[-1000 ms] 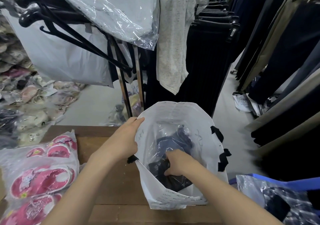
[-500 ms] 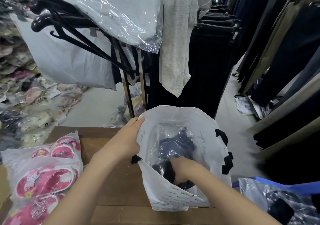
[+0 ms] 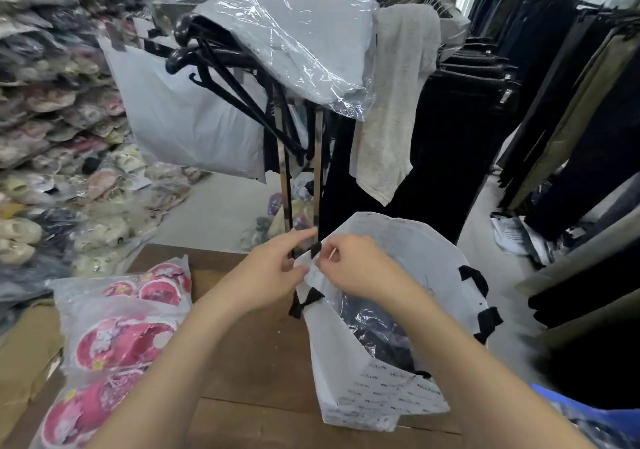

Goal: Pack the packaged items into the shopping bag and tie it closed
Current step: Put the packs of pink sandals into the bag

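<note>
Wooden table (image 3: 249, 355) in front, brown and bare down the middle. Behind it a metal rack post (image 3: 284, 185) carries black hangers (image 3: 221, 67), a grey garment in clear plastic (image 3: 298, 36) draped over the top, and a speckled grey cloth (image 3: 391, 102) hanging beside it. Dark trousers (image 3: 540, 78) line the right. Bagged shoes (image 3: 45, 130) are stacked high on the left.

Clothing racks (image 3: 485, 78) line a pale floor (image 3: 214, 213).
</note>
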